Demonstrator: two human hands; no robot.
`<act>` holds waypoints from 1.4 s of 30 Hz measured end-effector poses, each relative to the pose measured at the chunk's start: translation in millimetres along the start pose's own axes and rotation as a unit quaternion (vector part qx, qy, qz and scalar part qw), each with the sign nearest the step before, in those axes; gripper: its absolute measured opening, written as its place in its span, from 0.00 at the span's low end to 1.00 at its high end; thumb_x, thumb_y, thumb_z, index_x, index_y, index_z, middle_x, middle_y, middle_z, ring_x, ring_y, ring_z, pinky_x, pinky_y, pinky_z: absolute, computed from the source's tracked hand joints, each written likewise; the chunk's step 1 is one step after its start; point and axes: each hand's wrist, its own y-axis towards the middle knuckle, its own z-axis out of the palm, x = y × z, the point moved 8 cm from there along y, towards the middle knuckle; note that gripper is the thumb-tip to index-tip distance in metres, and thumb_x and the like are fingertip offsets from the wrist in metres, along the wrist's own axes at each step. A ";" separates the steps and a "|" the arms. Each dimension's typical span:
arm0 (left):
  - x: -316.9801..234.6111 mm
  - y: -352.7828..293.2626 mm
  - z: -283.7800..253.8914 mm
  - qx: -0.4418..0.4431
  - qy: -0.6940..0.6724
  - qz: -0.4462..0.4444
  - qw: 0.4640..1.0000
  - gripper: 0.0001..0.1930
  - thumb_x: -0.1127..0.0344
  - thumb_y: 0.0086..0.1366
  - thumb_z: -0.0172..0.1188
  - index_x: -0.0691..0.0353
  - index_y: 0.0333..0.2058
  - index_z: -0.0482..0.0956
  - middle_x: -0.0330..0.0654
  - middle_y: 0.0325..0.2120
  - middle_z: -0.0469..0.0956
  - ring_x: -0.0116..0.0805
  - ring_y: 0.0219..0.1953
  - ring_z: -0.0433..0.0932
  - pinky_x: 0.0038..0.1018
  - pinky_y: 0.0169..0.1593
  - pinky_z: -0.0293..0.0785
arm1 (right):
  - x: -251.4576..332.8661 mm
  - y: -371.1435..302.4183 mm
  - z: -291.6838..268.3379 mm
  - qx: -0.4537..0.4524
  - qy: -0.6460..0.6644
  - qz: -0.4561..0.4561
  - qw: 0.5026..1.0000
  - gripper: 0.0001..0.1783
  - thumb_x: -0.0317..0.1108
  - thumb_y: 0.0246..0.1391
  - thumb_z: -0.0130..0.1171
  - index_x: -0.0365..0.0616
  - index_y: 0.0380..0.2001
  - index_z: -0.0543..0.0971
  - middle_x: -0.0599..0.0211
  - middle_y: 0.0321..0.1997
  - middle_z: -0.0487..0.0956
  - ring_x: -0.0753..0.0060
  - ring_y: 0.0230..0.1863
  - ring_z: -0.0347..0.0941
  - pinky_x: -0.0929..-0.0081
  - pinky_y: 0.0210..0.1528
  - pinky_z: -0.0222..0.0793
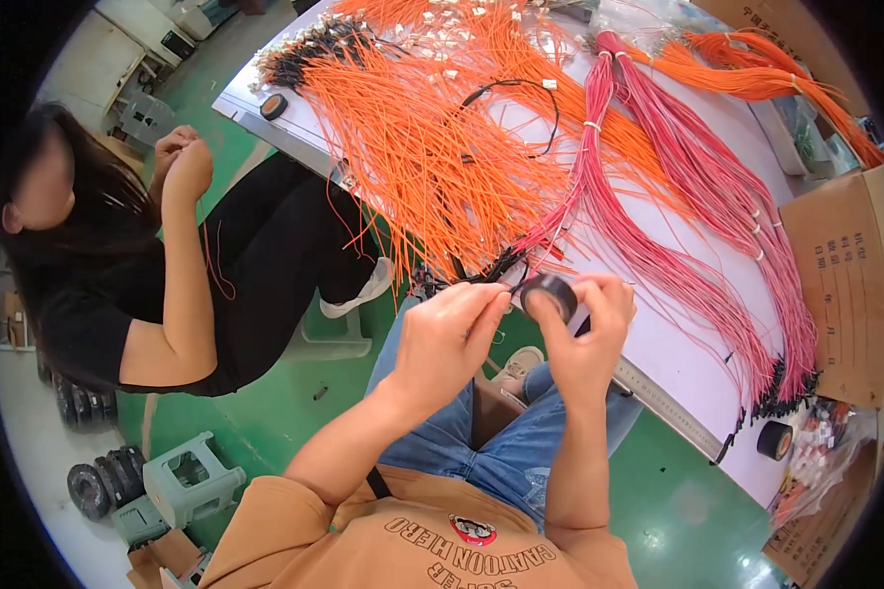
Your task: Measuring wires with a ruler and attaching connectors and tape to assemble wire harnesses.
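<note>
Near the table's front edge, my right hand (591,334) grips a roll of black electrical tape (557,291), with the thumb at its core. Just left of it, my left hand (452,329) is closed in a pinch, thumb against forefinger. A thin dark strand or tape end runs from its fingertips toward the roll; which of these it is, I cannot tell. Beyond my hands, loose orange wires (432,147) spread over the table, with black ends close to my left fingers. Tied pink wire bundles (648,196) lie to the right, their black tips at the table's right end.
Two more tape rolls lie on the table, one far left (274,106), one near right (774,441). Cardboard boxes (840,294) line the right side. A co-worker (167,285) sits at the left, hands raised with a thin wire. A green stool (192,481) stands lower left.
</note>
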 end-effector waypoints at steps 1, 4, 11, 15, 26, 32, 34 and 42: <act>-7.6 -1.8 -0.6 -0.023 0.032 0.038 0.999 0.04 0.73 0.61 0.60 0.69 0.31 0.80 0.42 0.20 0.76 0.26 0.18 0.69 0.24 0.23 0.64 | 1.6 6.2 2.8 -0.004 -0.003 0.003 1.000 0.17 0.35 0.39 0.70 0.42 0.20 0.70 0.67 0.28 0.70 0.63 0.36 0.64 0.66 0.43 0.58; -1.2 -11.7 5.0 0.084 0.025 -0.047 0.995 0.04 0.73 0.60 0.60 0.69 0.32 0.79 0.47 0.23 0.77 0.40 0.22 0.76 0.29 0.26 0.70 | 7.4 26.7 14.0 -0.012 0.039 0.020 0.999 0.15 0.36 0.44 0.67 0.41 0.22 0.71 0.63 0.26 0.68 0.61 0.34 0.64 0.66 0.40 0.59; 19.4 -17.1 20.3 0.100 -0.161 -0.199 0.962 0.07 0.73 0.68 0.52 0.69 0.38 0.78 0.36 0.27 0.75 0.19 0.28 0.69 0.20 0.31 0.66 | -3.8 24.4 6.3 -0.049 0.127 0.077 0.988 0.10 0.33 0.53 0.58 0.38 0.35 0.77 0.59 0.36 0.76 0.59 0.42 0.71 0.67 0.47 0.65; 23.2 -21.8 30.0 0.120 -0.214 -0.258 0.935 0.09 0.70 0.71 0.49 0.69 0.39 0.77 0.32 0.28 0.75 0.17 0.30 0.68 0.18 0.32 0.66 | 0.8 -5.7 9.5 0.055 0.008 0.010 0.998 0.16 0.30 0.47 0.61 0.37 0.41 0.77 0.60 0.40 0.76 0.59 0.45 0.71 0.65 0.49 0.66; 18.3 4.0 10.1 0.082 -0.027 -0.130 0.988 0.07 0.69 0.65 0.57 0.67 0.36 0.78 0.45 0.19 0.75 0.28 0.19 0.73 0.26 0.24 0.67 | -5.7 2.3 9.2 0.090 -0.061 -0.058 0.992 0.16 0.37 0.38 0.71 0.42 0.25 0.74 0.65 0.32 0.74 0.60 0.37 0.68 0.64 0.40 0.58; 3.2 -1.8 23.1 0.108 -0.016 -0.079 0.991 0.06 0.71 0.66 0.54 0.67 0.37 0.76 0.52 0.23 0.77 0.44 0.21 0.77 0.32 0.26 0.70 | 1.3 39.7 16.4 0.023 -0.101 -0.015 0.994 0.13 0.38 0.44 0.68 0.41 0.27 0.77 0.63 0.30 0.73 0.59 0.36 0.69 0.64 0.40 0.62; 9.2 -3.0 32.3 0.113 -0.122 -0.136 0.977 0.08 0.69 0.68 0.51 0.68 0.38 0.74 0.48 0.23 0.75 0.35 0.22 0.73 0.29 0.28 0.69 | 11.0 41.0 17.5 -0.007 -0.044 -0.033 0.998 0.13 0.38 0.45 0.67 0.41 0.29 0.77 0.63 0.31 0.74 0.60 0.36 0.69 0.65 0.41 0.62; 25.5 -8.4 49.6 0.163 -0.281 -0.266 0.908 0.10 0.66 0.71 0.49 0.67 0.39 0.74 0.35 0.24 0.72 0.19 0.26 0.65 0.21 0.29 0.64 | -7.9 -5.9 15.6 0.049 0.050 0.046 0.997 0.18 0.28 0.45 0.59 0.43 0.43 0.78 0.62 0.41 0.76 0.59 0.45 0.69 0.67 0.50 0.62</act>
